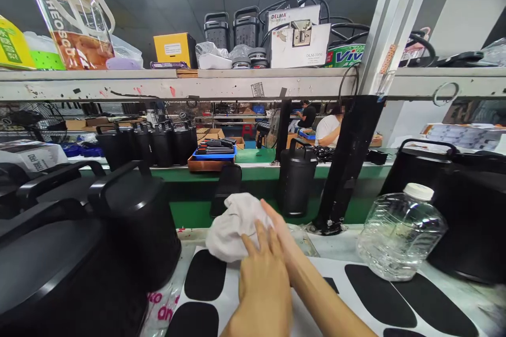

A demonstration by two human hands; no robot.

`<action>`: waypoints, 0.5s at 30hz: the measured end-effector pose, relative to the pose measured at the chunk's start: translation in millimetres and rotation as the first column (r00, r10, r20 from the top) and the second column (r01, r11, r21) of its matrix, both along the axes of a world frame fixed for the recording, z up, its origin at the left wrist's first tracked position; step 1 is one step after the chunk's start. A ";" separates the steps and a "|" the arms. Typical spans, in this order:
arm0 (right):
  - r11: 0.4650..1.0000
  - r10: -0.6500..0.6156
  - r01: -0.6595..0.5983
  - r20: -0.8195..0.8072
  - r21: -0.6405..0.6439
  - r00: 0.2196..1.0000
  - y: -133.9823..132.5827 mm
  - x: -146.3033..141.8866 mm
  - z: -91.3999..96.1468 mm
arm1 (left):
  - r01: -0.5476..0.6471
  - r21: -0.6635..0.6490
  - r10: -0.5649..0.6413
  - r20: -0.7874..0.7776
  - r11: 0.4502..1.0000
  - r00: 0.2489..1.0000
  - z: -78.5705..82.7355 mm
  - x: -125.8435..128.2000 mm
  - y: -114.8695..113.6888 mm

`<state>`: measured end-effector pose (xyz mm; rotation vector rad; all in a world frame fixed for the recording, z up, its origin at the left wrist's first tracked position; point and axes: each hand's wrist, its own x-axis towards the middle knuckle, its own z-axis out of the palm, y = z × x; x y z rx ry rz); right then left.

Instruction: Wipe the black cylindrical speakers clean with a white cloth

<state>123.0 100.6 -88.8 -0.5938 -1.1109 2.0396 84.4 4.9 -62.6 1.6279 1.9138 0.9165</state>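
A crumpled white cloth [233, 229] is held up over the front of the workbench. My left hand [263, 268] presses against its near side, fingers somewhat spread and gripping the fabric. Behind it, my right hand [281, 231] holds the cloth from the right; most of its fingers are hidden. Whether anything is wrapped inside the cloth cannot be seen. Below my hands lies a white sheet [233, 287] bearing black rounded pads [205, 275]. Just beyond the cloth, a black case [228, 184] leans at a tilt, partly covered by it.
Black handled speaker-like boxes [134, 210] crowd the left; more [466, 205] stand at right. A clear plastic jug [401, 234] sits on the right of the bench. A black-wrapped post [350, 168] rises behind. Overhead, a shelf [221, 84] carries boxes and a drink jug. People sit farther back.
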 end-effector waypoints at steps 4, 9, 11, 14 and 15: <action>0.991 -0.110 0.101 -0.099 -0.085 0.989 8.0 24.2 29.0 | 0.165 0.055 -0.153 -0.167 0.985 0.974 30.3 -34.7 -4.6; 0.943 -0.254 0.201 -0.184 -0.263 0.950 -3.0 40.1 57.2 | 0.116 0.081 -0.120 0.044 0.990 0.992 34.0 -87.6 29.7; 0.910 -0.365 0.307 -0.184 -0.279 0.913 -6.4 47.4 65.2 | 0.192 0.018 -0.192 0.093 0.981 0.977 31.1 -102.5 34.8; 0.761 -0.649 0.619 -0.226 -0.194 0.727 -4.7 59.1 74.7 | 0.132 0.032 -0.135 0.128 0.991 0.982 37.8 -116.2 25.0; 0.631 -0.767 0.768 -0.235 -0.108 0.597 -1.1 61.6 78.0 | 0.110 0.037 -0.115 0.165 0.993 0.980 42.8 -119.0 18.9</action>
